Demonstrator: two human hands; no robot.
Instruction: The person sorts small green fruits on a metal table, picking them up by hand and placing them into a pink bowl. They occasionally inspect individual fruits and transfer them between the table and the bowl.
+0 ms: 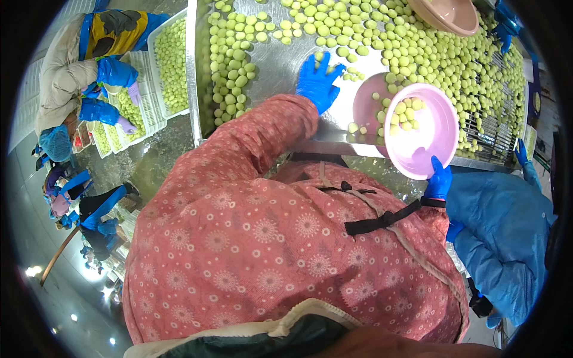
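Observation:
Blue-gloved, my left hand [318, 83] lies spread on a stainless steel sorting table [277, 67], its fingertips among a few pale green round fruits [353, 75]. My right hand [438, 179], also in a blue glove, grips the near rim of a pink plastic basin [423, 152]. The basin is tilted at the table's near edge, and several green fruits rest inside it. More fruits lie beside the basin, and its pink reflection shows on the metal. Whether my left fingers touch or cover any fruit cannot be told exactly.
Green fruits [421, 53] spread thickly across the table's right side, partly over a slatted metal grate [488, 125]. Another basin [452, 15] stands at the far edge. A co-worker in blue [501, 232] is close on my right. At left, a co-worker [67, 76] handles fruit beside white crates [154, 80].

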